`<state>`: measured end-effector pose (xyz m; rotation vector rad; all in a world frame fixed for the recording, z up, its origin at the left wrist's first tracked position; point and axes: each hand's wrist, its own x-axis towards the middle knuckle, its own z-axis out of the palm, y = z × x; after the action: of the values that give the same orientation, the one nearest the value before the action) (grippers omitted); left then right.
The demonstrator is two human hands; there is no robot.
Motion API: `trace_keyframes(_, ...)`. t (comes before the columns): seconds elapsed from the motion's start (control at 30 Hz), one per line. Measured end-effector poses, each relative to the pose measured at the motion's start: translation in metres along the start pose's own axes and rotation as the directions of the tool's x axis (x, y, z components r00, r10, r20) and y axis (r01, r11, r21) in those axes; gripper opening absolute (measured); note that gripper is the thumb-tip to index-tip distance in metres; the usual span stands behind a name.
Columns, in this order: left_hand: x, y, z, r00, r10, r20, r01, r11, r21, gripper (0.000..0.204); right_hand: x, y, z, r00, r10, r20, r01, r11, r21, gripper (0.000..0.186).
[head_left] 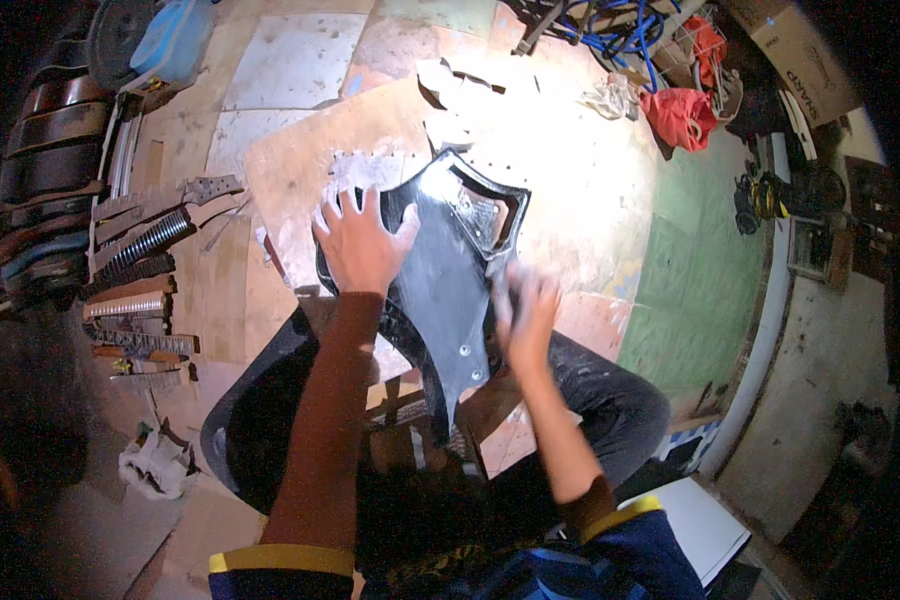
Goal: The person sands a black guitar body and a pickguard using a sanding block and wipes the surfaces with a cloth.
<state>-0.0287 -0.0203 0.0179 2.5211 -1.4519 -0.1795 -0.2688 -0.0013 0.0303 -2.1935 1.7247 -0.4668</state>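
The fingers (350,205) of the left hand (360,250) were spread wide and lay flat on the black panel (432,265), toward its upper left edge. The right hand (526,318) was at the panel's right edge, just below the cutout; its fingers were curled but blurred, so whether they pinched anything could not be told. The panel lay in front of the person, its pointed top away from them, its narrow end with two round holes running down between the bent legs (610,390). Around it spread a pale, stained surface (282,170), brightly lit at upper right. Farther out were a green floor patch (690,250), a red bag (680,118), blue cable (610,45), a ribbed dark tube (150,245) and a crumpled white cloth (157,464).
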Motion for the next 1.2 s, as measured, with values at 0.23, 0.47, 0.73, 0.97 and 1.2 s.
trace_keyframes(0.23, 0.001, 0.001, 0.002, 1.0, 0.01, -0.016, -0.01, 1.0, -0.002, 0.065, 0.017, 0.002, 0.002, 0.997, -0.077, 0.027, 0.076, 0.997, 0.034, 0.032)
trace_keyframes(0.47, 0.002, -0.004, 0.009, 0.998, 0.01, -0.063, -0.01, 1.0, -0.002, 0.064, -0.03, 0.015, -0.002, 0.992, -0.126, 0.022, 0.12, 0.978, 0.17, 0.028)
trace_keyframes(0.73, 0.003, -0.001, 0.005, 1.0, -0.017, -0.01, 0.017, 1.0, -0.025, 0.065, 0.048, -0.018, 0.008, 0.968, -0.248, 0.046, 0.241, 0.963, 0.121, 0.035)
trace_keyframes(0.97, 0.004, 0.004, 0.003, 1.0, 0.009, -0.01, -0.008, 0.999, 0.039, 0.063, -0.009, 0.032, 0.003, 0.964, -0.257, 0.069, 0.249, 0.963, 0.106, 0.046)
trace_keyframes(1.2, 0.001, -0.009, 0.011, 1.0, 0.009, -0.025, -0.008, 1.0, 0.021, 0.056, 0.05, -0.025, 0.016, 0.946, -0.319, 0.065, 0.309, 0.943, 0.124, 0.049)
